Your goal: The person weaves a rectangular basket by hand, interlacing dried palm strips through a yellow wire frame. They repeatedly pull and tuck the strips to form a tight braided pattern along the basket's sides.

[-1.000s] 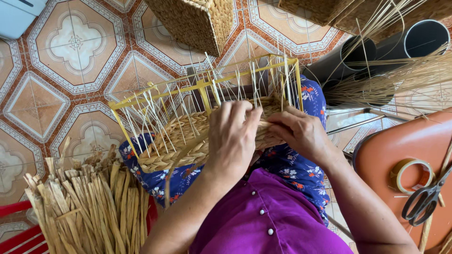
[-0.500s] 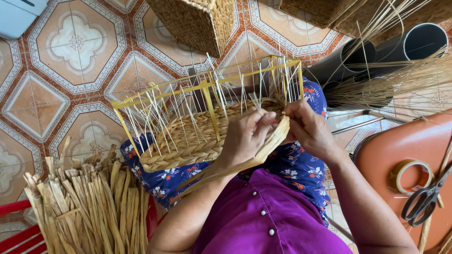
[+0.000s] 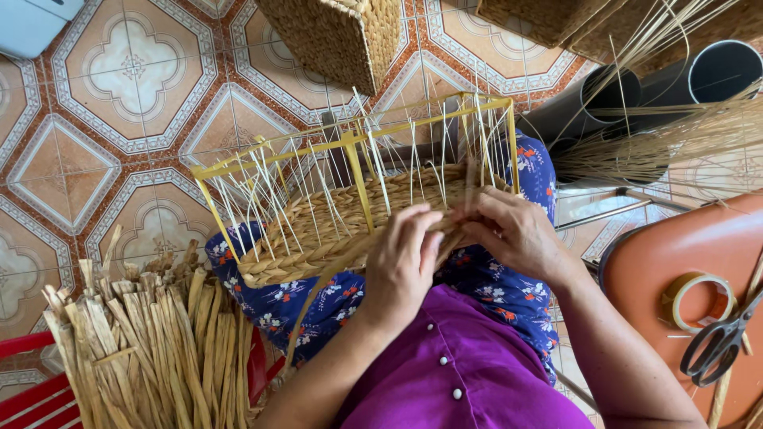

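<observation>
A half-woven straw basket [image 3: 334, 226] on a yellow wire frame [image 3: 350, 155] rests on my lap, with thin pale spokes sticking up. My left hand [image 3: 401, 266] grips a flat dried straw strand [image 3: 318, 290] at the basket's near edge; the strand trails down towards my knee. My right hand [image 3: 513, 234] pinches the same strand's end against the woven rim, just right of the left hand. Both hands touch the weave.
A bundle of dried straw strips [image 3: 151, 349] stands at lower left on a red crate [image 3: 32, 389]. A finished woven basket [image 3: 334, 36] sits ahead. Dark tubes [image 3: 636, 91] with thin reeds lie right. An orange stool [image 3: 707, 262] bears a tape roll [image 3: 699, 298] and scissors [image 3: 719, 342].
The basket has tilted and turned slightly on my lap. My left hand slid down and right along the rim, pulling the strand; my right hand stayed at the rim.
</observation>
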